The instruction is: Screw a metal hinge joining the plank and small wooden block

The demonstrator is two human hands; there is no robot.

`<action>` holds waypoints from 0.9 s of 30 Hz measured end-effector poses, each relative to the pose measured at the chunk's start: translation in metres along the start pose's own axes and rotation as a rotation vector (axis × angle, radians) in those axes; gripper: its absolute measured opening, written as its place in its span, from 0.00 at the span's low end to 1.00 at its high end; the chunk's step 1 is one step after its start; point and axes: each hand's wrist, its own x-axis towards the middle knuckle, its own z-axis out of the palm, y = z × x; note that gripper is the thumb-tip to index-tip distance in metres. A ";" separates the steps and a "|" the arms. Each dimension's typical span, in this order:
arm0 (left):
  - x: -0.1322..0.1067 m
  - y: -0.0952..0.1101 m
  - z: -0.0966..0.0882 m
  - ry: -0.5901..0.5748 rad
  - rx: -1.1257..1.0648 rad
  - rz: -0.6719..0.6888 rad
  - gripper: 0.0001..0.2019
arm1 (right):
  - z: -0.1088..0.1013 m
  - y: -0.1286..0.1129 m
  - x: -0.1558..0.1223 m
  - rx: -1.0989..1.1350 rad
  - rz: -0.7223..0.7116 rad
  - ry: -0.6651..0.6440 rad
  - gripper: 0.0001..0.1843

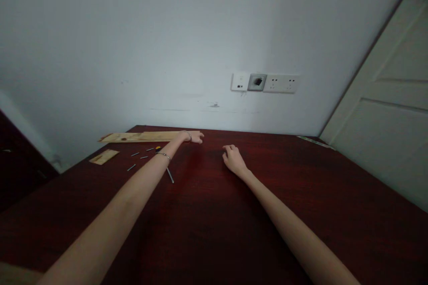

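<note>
My left hand (pixel 197 137) is at the right end of a long pale wooden board (pixel 160 136) near the wall. Its fingers point right, past the board's end, and look apart; whether they touch the wood I cannot tell. On the bare tabletop to the right lies my right hand (pixel 233 158), palm down, fingers loosely bent and holding nothing. Under my left forearm is what looks like a screwdriver (pixel 170 175), partly hidden, with a yellow and black end showing beyond the arm. Several small metal screws or pins (pixel 131 167) lie left of that forearm.
The dark red table (pixel 207 213) meets a white wall with sockets (pixel 280 83). A short wooden piece (pixel 104 156) lies near the left edge, and another board end (pixel 112 137) shows behind it. At the back right lies a thin pale strip (pixel 314 142), beside a white door (pixel 384 111).
</note>
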 end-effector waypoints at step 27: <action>-0.031 0.071 0.064 -0.034 -0.148 -0.218 0.42 | -0.021 0.077 -0.034 -0.239 0.279 0.008 0.21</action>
